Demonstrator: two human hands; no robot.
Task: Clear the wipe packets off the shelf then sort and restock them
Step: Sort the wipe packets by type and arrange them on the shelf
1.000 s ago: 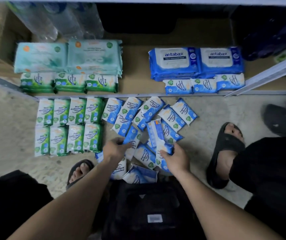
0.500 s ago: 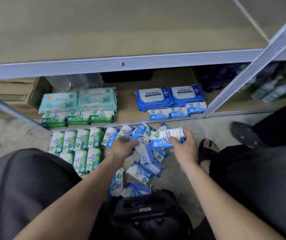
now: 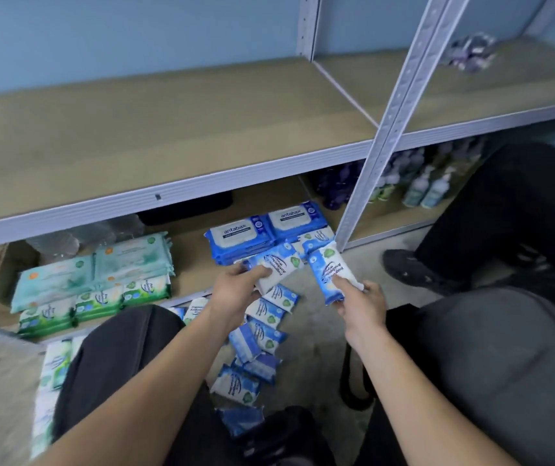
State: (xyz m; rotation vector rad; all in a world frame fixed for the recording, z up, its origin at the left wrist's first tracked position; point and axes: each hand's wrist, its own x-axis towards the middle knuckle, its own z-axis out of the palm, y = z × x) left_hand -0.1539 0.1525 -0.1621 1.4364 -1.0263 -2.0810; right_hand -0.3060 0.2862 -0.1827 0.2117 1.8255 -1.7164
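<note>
Fingers [image 3: 258,272] of the left hand [image 3: 236,292] are curled round the first packet [image 3: 278,265], with the thumb across its top face. It is held low in front of the bottom shelf [image 3: 195,264]. The right hand [image 3: 362,306] pinches the second packet [image 3: 326,270] by its near end between thumb and fingers, so that it tilts up and away. The two packets are close together, and whether they touch cannot be told.

Both are small soft sachets, white in the middle and blue toward the edges. Each has curved blue lettering and a green leaf-shaped badge at the far end.

More of the same blue packets [image 3: 266,331] lie scattered on the floor [image 3: 316,334] between the person's knees. Green-trimmed packets [image 3: 98,302] stand in a row along the front of the bottom shelf, beneath larger teal packs [image 3: 94,270]. To their right sit large blue antabax packs [image 3: 236,235].
</note>
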